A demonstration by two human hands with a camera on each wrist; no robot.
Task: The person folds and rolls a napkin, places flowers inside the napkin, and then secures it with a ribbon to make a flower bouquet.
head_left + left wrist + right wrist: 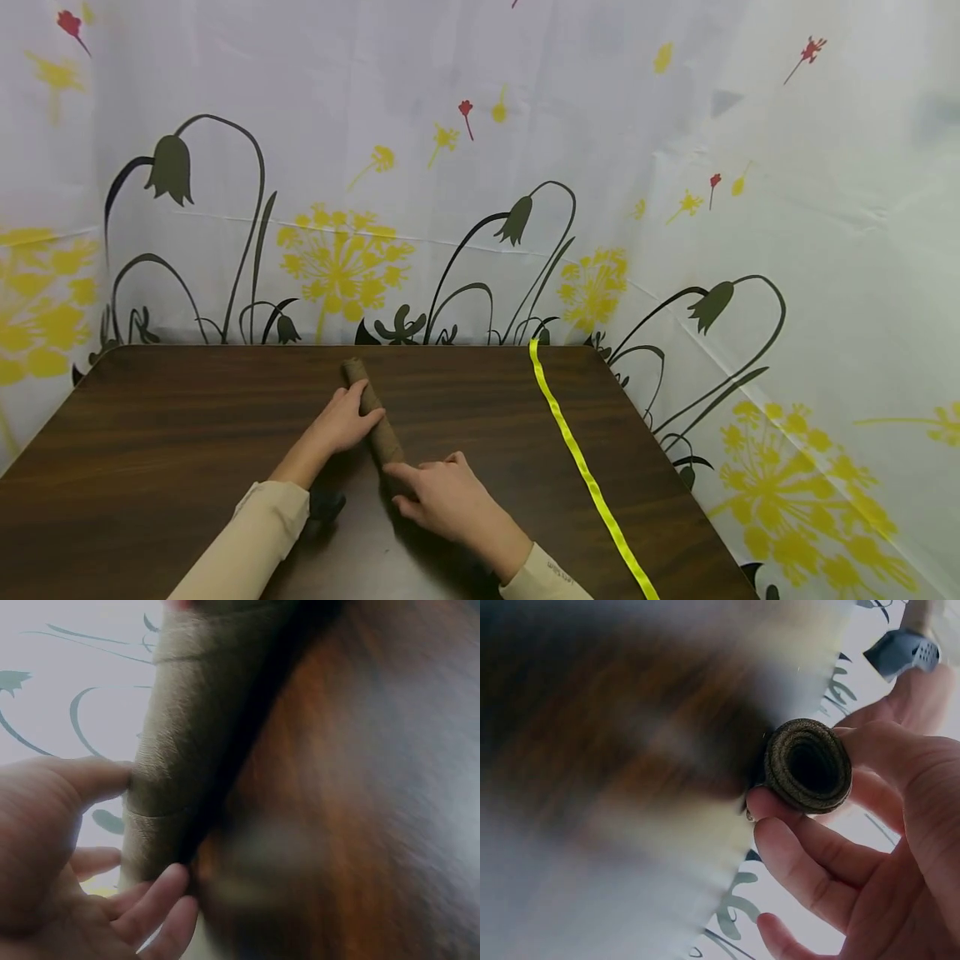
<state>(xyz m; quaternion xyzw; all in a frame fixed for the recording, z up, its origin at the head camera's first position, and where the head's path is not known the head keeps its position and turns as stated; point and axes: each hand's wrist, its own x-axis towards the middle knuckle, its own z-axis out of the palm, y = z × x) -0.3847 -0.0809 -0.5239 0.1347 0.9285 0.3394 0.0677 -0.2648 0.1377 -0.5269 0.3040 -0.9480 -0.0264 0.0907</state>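
A rolled-up brown sheet (387, 443) with a faintly creased surface lies at a slant over the dark wooden table. My left hand (341, 422) grips it around its upper half, thumb on the near side and fingers beyond. At the lower end, my right hand (450, 500) pinches the roll between thumb and fingers. The right wrist view looks straight into that end of the roll (778, 766), showing several wound layers around a dark hollow. In the left wrist view, the left thumb and fingertips touch both sides of the roll (169, 750).
A long yellow strip (576, 454) runs down the right part of the table (187, 417), from the back edge toward the front. Behind and to the right hangs a white curtain (480, 50) printed with flowers. A dark wrist device (325, 506) sits under the left wrist.
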